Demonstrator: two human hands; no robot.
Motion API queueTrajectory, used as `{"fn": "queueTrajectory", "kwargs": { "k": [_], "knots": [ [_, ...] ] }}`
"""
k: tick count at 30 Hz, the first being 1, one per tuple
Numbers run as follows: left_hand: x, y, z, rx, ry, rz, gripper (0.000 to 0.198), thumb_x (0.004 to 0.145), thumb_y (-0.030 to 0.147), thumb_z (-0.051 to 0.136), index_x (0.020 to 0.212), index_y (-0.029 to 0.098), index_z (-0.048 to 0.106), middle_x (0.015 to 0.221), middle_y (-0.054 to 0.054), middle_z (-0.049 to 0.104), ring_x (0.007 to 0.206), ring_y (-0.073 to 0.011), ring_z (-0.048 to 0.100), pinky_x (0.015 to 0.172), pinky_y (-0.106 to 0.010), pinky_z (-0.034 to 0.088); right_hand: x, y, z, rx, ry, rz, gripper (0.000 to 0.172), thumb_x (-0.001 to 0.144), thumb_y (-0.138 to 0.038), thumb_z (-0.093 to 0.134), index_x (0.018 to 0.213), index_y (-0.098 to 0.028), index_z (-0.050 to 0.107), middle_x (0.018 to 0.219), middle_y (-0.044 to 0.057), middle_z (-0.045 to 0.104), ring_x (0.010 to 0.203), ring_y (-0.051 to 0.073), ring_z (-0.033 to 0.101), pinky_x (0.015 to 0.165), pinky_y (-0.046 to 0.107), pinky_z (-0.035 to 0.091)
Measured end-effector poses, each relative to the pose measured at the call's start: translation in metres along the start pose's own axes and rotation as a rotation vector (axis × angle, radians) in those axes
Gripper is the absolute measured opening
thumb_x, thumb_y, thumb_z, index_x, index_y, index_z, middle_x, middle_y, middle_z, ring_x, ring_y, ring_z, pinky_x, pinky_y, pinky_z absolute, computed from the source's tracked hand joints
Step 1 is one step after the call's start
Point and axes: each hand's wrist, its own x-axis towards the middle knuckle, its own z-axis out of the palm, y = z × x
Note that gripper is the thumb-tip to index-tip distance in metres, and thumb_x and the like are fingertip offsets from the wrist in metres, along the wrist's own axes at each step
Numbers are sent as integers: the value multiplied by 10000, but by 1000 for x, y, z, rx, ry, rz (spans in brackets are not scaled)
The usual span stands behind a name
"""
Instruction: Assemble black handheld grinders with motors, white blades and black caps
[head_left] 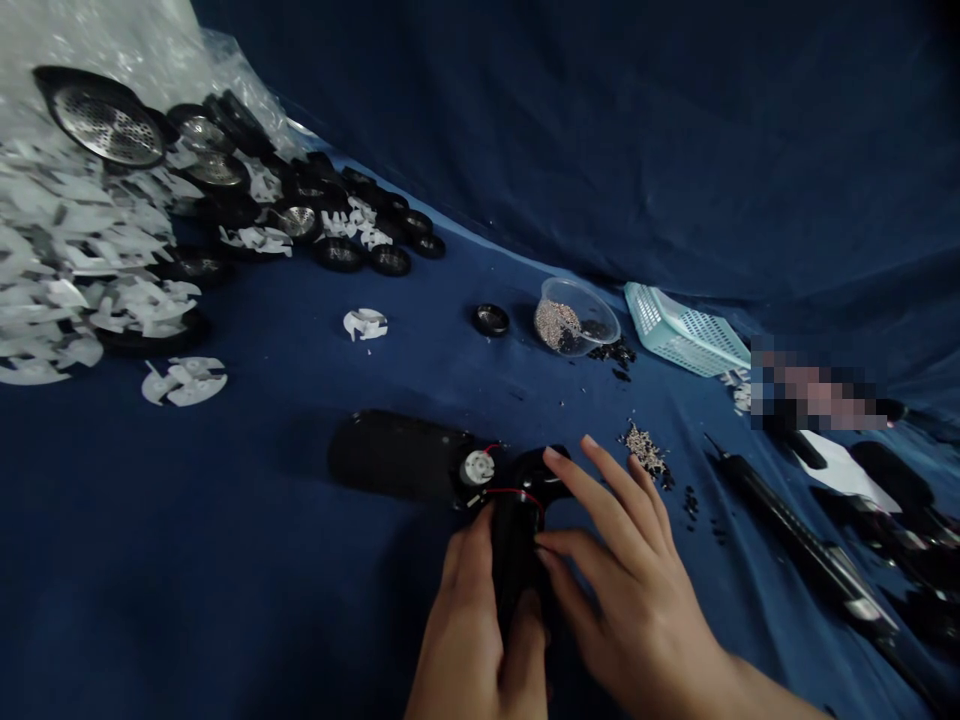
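While the left hand (474,632) clamped the black housing (516,550) and the right hand (637,585) — grip unclear — touched its right edge, a twist could snag the red wire (517,491).

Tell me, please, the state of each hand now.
Left hand: closed around a black part.
Right hand: fingertips at that part; whether it grips cannot be told.

The left hand (471,625) hides part of the black handle (514,545).
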Motion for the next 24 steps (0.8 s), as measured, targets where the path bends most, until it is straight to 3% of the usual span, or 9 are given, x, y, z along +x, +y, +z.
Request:
{"fn": "queueTrajectory", "kwargs": {
  "k": [7,14,17,20,24],
  "knots": [
    [0,-7,-1,62,-45,56,561,868,171,441,1423,111,387,1463,-190,452,1348,-312,438,1092,-506,399,-1,-3,4,42,75,0,210,882,-39,486,834,-171,642,1247,70,620,1287,270,449,1121,526,252],
    [-6,-11,-1,61,-67,97,574,899,149,435,1464,182,339,1491,-156,421,1347,-303,442,1065,-477,445,8,2,-7,42,-68,-133,260,879,-21,431,926,-172,638,1199,22,656,1323,246,428,1183,536,121],
    [-7,-13,-2,37,-66,81,557,920,190,426,1469,199,333,1490,-147,422,1324,-317,464,1038,-486,473,8,3,-10,83,-59,-86,265,883,-19,465,910,-202,654,1203,-18,657,1344,235,407,1182,549,129],
    [-7,-11,-1,-57,-74,-15,527,938,243,413,1460,230,348,1461,-144,449,1194,-320,578,884,-449,583,7,3,-12,121,-19,0,234,876,-42,527,843,-221,673,1203,-20,652,1348,255,396,1160,580,176],
    [-6,-2,2,-256,-125,-139,522,934,289,419,1448,245,334,1394,-150,487,786,-200,687,621,-346,632,10,4,-15,131,-1,42,187,858,-85,595,808,-236,694,1165,1,653,1309,294,408,1109,622,250]
  ]
}}
